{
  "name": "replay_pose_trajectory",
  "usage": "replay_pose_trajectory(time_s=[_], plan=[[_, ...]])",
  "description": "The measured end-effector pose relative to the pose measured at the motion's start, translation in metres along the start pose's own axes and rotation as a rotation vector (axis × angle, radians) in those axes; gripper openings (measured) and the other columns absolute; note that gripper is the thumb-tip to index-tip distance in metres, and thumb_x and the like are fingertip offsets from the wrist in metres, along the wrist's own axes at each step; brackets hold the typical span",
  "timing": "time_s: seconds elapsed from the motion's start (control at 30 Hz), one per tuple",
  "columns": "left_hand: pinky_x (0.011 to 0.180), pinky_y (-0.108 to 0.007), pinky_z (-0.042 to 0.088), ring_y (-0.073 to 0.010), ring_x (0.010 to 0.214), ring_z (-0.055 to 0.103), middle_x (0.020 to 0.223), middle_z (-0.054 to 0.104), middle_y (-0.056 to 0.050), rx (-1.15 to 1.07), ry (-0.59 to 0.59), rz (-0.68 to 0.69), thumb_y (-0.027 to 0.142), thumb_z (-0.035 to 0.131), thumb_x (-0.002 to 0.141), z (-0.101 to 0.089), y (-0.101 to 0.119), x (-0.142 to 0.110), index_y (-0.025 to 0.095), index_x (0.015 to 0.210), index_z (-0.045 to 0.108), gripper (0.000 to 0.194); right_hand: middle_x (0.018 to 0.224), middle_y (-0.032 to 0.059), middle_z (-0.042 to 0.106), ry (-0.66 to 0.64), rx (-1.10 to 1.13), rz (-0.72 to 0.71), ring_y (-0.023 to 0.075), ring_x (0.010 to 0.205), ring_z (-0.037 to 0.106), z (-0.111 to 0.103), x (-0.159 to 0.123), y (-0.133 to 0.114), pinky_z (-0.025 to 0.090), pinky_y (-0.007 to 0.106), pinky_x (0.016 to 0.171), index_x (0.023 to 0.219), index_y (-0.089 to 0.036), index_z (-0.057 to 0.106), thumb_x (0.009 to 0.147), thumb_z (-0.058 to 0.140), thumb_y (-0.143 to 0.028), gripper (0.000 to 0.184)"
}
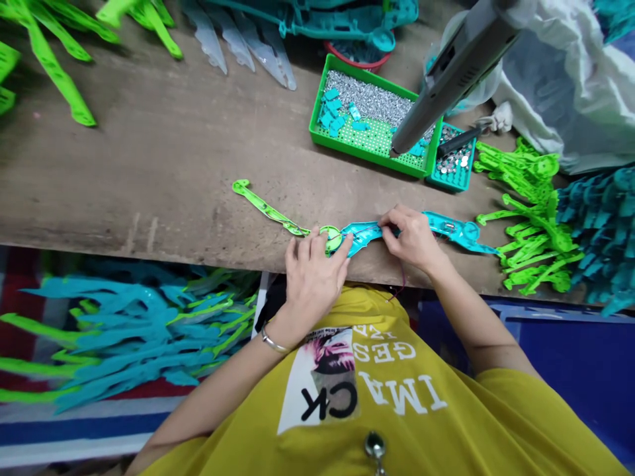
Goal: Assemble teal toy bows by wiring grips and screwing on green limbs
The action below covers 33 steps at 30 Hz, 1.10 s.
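A long plastic toy shell lies along the table's front edge, with a green arm point(270, 210), a green round joint point(330, 238) and a blue half point(364, 235). My left hand point(313, 274) holds it at the joint, fingers over the green part and thumb on the blue. Above the blue half, my right hand point(409, 237) is closed in a pinch on a thin dark red wire point(403, 274), which hangs below it over the edge. Exactly where the fingertips grip the wire is hard to see. The shell's blue right end point(454, 228) shows beyond my right hand.
A green tray point(367, 149) holds screws and small blue pieces; beside it is a teal tray point(454, 173) of metal discs. A grey electric screwdriver point(446, 79) hangs above. Green parts point(536, 225) and blue shells point(602, 231) pile up right; joined pieces point(133, 330) lie lower left.
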<state>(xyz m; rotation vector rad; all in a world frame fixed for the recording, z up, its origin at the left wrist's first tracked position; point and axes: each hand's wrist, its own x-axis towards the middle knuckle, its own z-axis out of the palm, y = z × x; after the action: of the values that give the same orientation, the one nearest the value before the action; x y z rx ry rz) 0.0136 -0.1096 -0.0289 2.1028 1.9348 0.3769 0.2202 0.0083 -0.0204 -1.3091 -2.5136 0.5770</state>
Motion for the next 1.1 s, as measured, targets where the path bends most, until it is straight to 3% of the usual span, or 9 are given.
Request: replay_pose_trajectory(time_s=[0.17,0.3,0.5,0.67,0.77,0.9,0.97,1.0,1.1], plan=[[0.116,-0.063,0.036,-0.0389,0.141,0.049,0.144,0.060,-0.019,0.006,-0.039,-0.001,0.031,0.052,0.101,-0.004,0.001,0.001,0.033,0.147,0.059,0.047,0.089,0.0101,0.070,-0.084,-0.056,0.003,0.0232,0.082,0.066,-0.005,0.001,0.001,0.049,0.034,0.075,0.090,-0.017,0.072,0.087,0.056,-0.013,0.017],[0.113,-0.062,0.041,-0.0397,0.138,0.052,0.140,0.061,-0.020,0.093,-0.016,0.054,0.032,0.049,0.102,-0.004,0.001,0.002,0.031,0.149,0.057,0.047,0.093,0.0117,0.070,-0.109,-0.130,-0.081,0.0232,0.083,0.065,-0.007,-0.003,0.004,0.050,0.034,0.074,0.095,-0.016,0.076,0.089,0.052,-0.009,0.026],[0.110,-0.057,0.046,-0.0361,0.135,0.054,0.135,0.062,-0.018,0.128,0.011,0.095,0.031,0.052,0.101,-0.005,0.000,0.003,0.031,0.148,0.057,0.047,0.087,0.0100,0.067,0.139,-0.098,-0.192,0.0230,0.082,0.063,0.007,-0.014,0.011,0.053,0.035,0.074,0.095,-0.016,0.074,0.090,0.052,-0.007,0.024],[0.104,-0.040,0.052,-0.0258,0.123,0.062,0.134,0.064,-0.014,-0.059,0.065,0.165,0.031,0.045,0.105,-0.030,-0.025,0.013,0.020,0.140,0.059,0.038,0.089,0.0085,0.067,0.200,-0.062,-0.224,0.0237,0.084,0.063,0.009,-0.017,0.011,0.053,0.038,0.076,0.099,-0.019,0.070,0.091,0.052,-0.006,0.023],[0.099,-0.040,0.051,-0.0257,0.109,0.065,0.116,0.067,-0.015,-0.108,0.212,0.091,0.027,0.038,0.106,-0.050,-0.071,0.062,0.014,0.118,0.066,0.033,0.091,0.0084,0.068,0.157,-0.082,-0.211,0.0253,0.086,0.062,0.006,-0.016,0.009,0.052,0.041,0.076,0.099,-0.021,0.066,0.089,0.053,-0.006,0.023],[0.108,-0.046,0.042,-0.0297,0.123,0.057,0.124,0.059,-0.014,-0.253,0.418,-0.150,0.034,0.060,0.099,-0.061,-0.152,0.181,0.018,0.116,0.062,0.024,0.087,0.0083,0.067,0.106,-0.104,-0.177,0.0258,0.083,0.060,0.006,-0.014,0.008,0.049,0.041,0.075,0.089,-0.021,0.063,0.085,0.054,-0.005,0.019],[0.115,-0.044,0.034,-0.0269,0.131,0.048,0.128,0.054,-0.010,-0.320,0.410,-0.275,0.035,0.076,0.091,-0.062,-0.182,0.239,0.016,0.113,0.060,0.033,0.086,0.0085,0.066,0.115,-0.107,-0.173,0.0258,0.082,0.058,0.007,-0.013,0.007,0.048,0.041,0.074,0.087,-0.021,0.061,0.084,0.053,-0.005,0.018],[0.117,-0.042,0.030,-0.0247,0.134,0.045,0.128,0.051,-0.008,-0.325,0.347,-0.383,0.033,0.083,0.086,-0.062,-0.191,0.263,0.013,0.109,0.059,0.039,0.085,0.0086,0.066,0.123,-0.108,-0.177,0.0256,0.081,0.058,0.007,-0.013,0.007,0.048,0.041,0.074,0.087,-0.021,0.061,0.085,0.053,-0.005,0.018],[0.117,-0.038,0.028,-0.0187,0.132,0.042,0.135,0.046,-0.006,-0.302,0.257,-0.542,0.027,0.088,0.081,-0.062,-0.203,0.301,0.009,0.109,0.057,0.046,0.086,0.0090,0.067,0.126,-0.111,-0.194,0.0254,0.082,0.059,0.007,-0.013,0.006,0.048,0.040,0.075,0.087,-0.020,0.062,0.086,0.052,-0.005,0.018]])
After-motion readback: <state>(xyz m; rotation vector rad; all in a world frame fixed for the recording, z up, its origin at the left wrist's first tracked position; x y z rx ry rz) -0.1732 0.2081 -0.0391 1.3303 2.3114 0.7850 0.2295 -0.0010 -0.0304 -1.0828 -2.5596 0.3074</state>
